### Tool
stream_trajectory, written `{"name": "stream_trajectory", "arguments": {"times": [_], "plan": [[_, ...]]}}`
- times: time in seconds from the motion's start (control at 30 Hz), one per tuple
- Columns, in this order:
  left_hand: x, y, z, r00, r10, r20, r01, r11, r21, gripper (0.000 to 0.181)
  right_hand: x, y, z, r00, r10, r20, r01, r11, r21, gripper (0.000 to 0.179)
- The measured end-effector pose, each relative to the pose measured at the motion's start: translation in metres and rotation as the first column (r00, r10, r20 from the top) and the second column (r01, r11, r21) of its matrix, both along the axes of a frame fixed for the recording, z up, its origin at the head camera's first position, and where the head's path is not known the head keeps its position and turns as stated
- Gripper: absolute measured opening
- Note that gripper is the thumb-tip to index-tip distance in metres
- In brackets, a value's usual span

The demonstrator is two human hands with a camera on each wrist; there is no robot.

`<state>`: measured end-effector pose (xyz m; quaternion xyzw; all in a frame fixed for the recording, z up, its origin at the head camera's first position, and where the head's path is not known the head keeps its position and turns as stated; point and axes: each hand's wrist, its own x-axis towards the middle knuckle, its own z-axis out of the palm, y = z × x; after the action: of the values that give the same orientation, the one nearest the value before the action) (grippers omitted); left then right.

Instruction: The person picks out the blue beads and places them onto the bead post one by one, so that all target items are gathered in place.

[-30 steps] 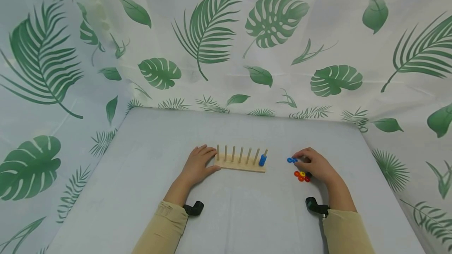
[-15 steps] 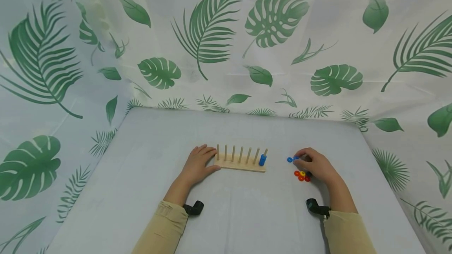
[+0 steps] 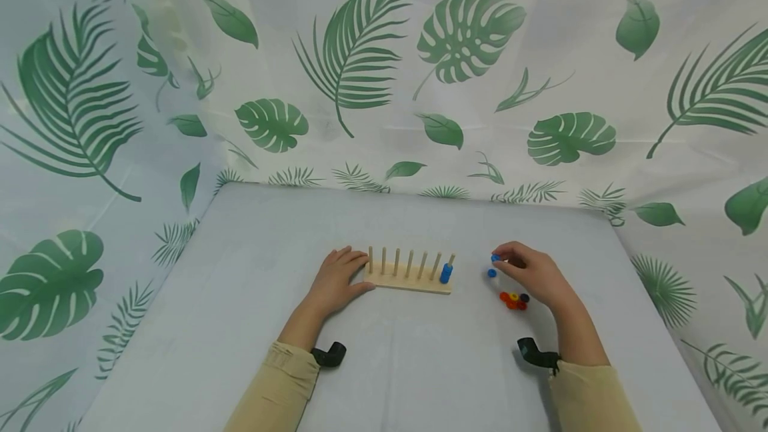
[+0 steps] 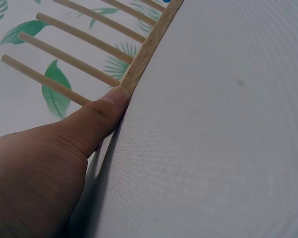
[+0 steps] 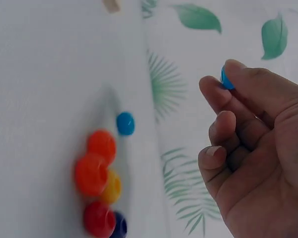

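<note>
My left hand (image 3: 341, 279) holds the left end of a wooden peg board (image 3: 408, 281). Its thumb (image 4: 107, 101) lies against the front edge of the base, as the left wrist view shows. Blue beads (image 3: 446, 273) are stacked on the rightmost peg, and the other pegs are bare. To the right of the board, my right hand (image 3: 534, 275) pinches a blue bead (image 5: 227, 79) between thumb and index finger, lifted off the table. Another blue bead (image 3: 492, 273) lies on the table below that hand.
A small cluster of orange beads (image 5: 92, 173), a yellow bead (image 5: 111, 187), a red bead (image 5: 99, 219) and a dark blue bead (image 5: 120, 225) sits nearer the person. Leaf-print curtain (image 3: 360, 52) surrounds the white table (image 3: 420, 352) at the back and sides.
My right hand has lifted one of the two loose blue beads off the table and moved slightly up and away from the other. The left hand and peg board have stayed put.
</note>
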<state>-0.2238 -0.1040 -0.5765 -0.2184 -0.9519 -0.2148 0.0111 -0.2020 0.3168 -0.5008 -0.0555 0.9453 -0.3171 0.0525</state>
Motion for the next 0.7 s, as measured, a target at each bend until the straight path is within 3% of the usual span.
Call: {"name": "stream_trajectory", "arguments": {"times": [0.23, 0.7], "plan": [[0.0, 0.0, 0.0, 1.0, 0.0, 0.0, 0.0, 1.0, -0.001, 0.068, 0.001, -0.026, 0.017, 0.995, 0.071, -0.063, -0.074, 0.996, -0.042, 0.029], [0.0, -0.001, -0.002, 1.0, -0.006, -0.022, 0.006, 1.0, 0.008, 0.067, 0.001, -0.06, 0.031, 0.977, 0.162, -0.14, -0.177, 0.979, -0.102, 0.023]]}}
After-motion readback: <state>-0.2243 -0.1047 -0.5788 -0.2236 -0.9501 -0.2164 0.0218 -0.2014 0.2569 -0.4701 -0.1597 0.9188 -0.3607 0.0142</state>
